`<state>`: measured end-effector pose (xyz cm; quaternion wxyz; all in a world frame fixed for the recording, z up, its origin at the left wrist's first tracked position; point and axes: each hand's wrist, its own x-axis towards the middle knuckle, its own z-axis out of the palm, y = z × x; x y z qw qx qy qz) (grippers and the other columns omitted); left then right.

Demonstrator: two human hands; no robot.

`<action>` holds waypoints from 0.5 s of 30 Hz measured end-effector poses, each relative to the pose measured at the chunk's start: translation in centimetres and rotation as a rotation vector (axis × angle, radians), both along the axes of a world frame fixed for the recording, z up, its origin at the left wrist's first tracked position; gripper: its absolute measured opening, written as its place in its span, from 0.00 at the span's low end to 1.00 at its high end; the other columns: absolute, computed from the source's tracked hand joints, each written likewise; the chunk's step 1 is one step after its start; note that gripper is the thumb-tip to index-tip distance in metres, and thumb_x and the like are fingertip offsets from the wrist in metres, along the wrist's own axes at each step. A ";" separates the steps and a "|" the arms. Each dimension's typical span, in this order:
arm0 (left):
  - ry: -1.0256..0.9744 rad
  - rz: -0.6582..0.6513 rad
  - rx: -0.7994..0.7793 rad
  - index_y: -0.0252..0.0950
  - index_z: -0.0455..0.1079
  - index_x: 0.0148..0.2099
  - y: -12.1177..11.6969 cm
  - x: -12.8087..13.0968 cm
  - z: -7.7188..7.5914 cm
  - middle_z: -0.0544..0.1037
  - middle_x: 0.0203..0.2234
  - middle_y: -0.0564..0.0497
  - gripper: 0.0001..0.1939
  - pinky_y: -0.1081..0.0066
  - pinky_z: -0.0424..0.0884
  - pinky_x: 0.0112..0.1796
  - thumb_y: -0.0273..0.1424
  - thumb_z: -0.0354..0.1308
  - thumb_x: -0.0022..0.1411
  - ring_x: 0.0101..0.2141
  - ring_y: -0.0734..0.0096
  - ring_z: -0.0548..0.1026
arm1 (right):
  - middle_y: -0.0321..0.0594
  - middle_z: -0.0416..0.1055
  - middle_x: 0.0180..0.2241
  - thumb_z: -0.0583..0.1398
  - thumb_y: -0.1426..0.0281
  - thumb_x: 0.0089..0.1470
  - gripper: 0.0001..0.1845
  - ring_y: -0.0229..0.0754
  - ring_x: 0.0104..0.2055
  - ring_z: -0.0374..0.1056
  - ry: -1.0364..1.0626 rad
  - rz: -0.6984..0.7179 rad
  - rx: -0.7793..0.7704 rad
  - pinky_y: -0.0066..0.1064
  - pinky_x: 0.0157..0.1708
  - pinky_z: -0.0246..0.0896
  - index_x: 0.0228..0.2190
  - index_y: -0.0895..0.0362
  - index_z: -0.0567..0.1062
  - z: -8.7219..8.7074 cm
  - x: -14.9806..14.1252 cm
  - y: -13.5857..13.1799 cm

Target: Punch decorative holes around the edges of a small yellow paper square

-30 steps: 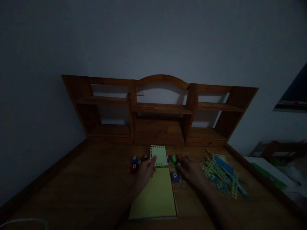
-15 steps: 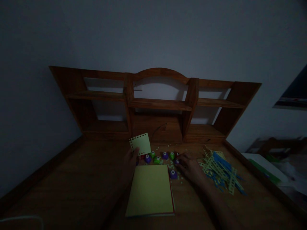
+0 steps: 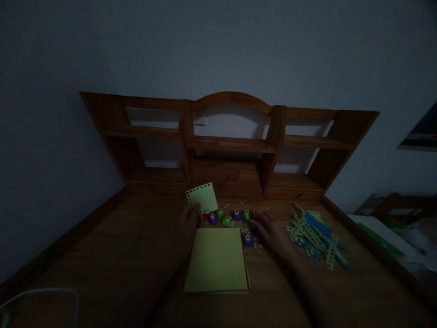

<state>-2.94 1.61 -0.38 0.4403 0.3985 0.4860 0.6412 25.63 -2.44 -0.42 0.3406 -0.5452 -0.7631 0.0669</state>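
Observation:
A small sheet of pale yellow paper (image 3: 204,197), with a row of holes along its left, top and bottom edges, is pinched in my left hand (image 3: 188,223). My right hand (image 3: 272,230) has its fingers closed over a small purple paper punch, mostly hidden beneath them. Beside those fingers sits a green one-eyed punch (image 3: 246,216), then a purple punch (image 3: 237,215). Another purple punch (image 3: 248,241) stands nearer to me. More punches, among them a green one (image 3: 226,222) and a purple one (image 3: 213,219), are grouped by my left hand.
A stack of yellow paper (image 3: 217,262) lies in front of me. Punched yellow and blue strips (image 3: 316,234) are heaped on the right. Tiny paper bits are scattered around the punches. A wooden shelf unit (image 3: 227,145) stands at the back, and a white cable (image 3: 51,290) lies front left.
The whole view has shifted slightly. My right fingers now cover the purple punch more than before. My left hand still holds the punched sheet up.

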 end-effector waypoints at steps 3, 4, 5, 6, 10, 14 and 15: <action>-0.125 0.034 0.010 0.34 0.67 0.34 0.5 -0.8 0.0 0.69 0.19 0.56 0.20 0.77 0.62 0.20 0.47 0.60 0.52 0.18 0.77 0.66 | 0.42 0.72 0.37 0.52 0.61 0.61 0.14 0.45 0.40 0.68 0.054 -0.027 0.031 0.33 0.43 0.59 0.38 0.54 0.74 0.7 -0.3 -0.4; -0.163 0.069 0.030 0.34 0.67 0.33 0.7 -1.2 -0.1 0.68 0.19 0.57 0.19 0.77 0.63 0.20 0.47 0.61 0.52 0.18 0.78 0.66 | 0.42 0.73 0.36 0.51 0.60 0.62 0.15 0.45 0.40 0.69 0.073 -0.043 0.038 0.33 0.43 0.59 0.38 0.54 0.74 0.8 -0.3 -0.5; -0.199 0.109 0.048 0.34 0.66 0.32 0.8 -1.5 -0.2 0.68 0.19 0.57 0.19 0.77 0.64 0.20 0.46 0.61 0.51 0.19 0.78 0.66 | 0.41 0.74 0.35 0.50 0.60 0.62 0.17 0.45 0.39 0.69 0.089 -0.064 0.041 0.32 0.41 0.59 0.37 0.54 0.75 0.9 -0.3 -0.6; -0.228 0.142 0.065 0.34 0.66 0.32 1.0 -1.7 -0.3 0.68 0.20 0.57 0.19 0.77 0.65 0.22 0.45 0.62 0.51 0.20 0.78 0.67 | 0.41 0.74 0.34 0.49 0.59 0.62 0.18 0.45 0.38 0.70 0.101 -0.091 0.043 0.31 0.39 0.60 0.36 0.54 0.75 1.0 -0.3 -0.7; -0.233 0.147 0.071 0.32 0.69 0.36 1.5 -2.3 -0.8 0.73 0.25 0.53 0.18 0.75 0.68 0.26 0.42 0.64 0.49 0.24 0.76 0.71 | 0.42 0.75 0.29 0.47 0.55 0.62 0.24 0.45 0.31 0.71 0.113 -0.223 0.070 0.29 0.30 0.58 0.32 0.56 0.76 0.6 0.2 -0.7; -0.183 0.085 0.045 0.30 0.71 0.38 2.0 -2.6 -1.5 0.77 0.30 0.47 0.20 0.73 0.69 0.28 0.41 0.64 0.49 0.28 0.72 0.74 | 0.45 0.75 0.29 0.46 0.52 0.61 0.27 0.46 0.31 0.71 0.105 -0.305 0.096 0.30 0.30 0.57 0.31 0.57 0.76 0.0 0.6 -0.4; -0.193 0.072 0.047 0.30 0.71 0.38 2.2 -2.6 -1.7 0.77 0.31 0.46 0.20 0.73 0.70 0.29 0.41 0.64 0.49 0.29 0.72 0.74 | 0.45 0.75 0.29 0.46 0.52 0.61 0.28 0.47 0.31 0.71 0.104 -0.317 0.091 0.30 0.31 0.57 0.30 0.57 0.76 -0.2 0.7 -0.3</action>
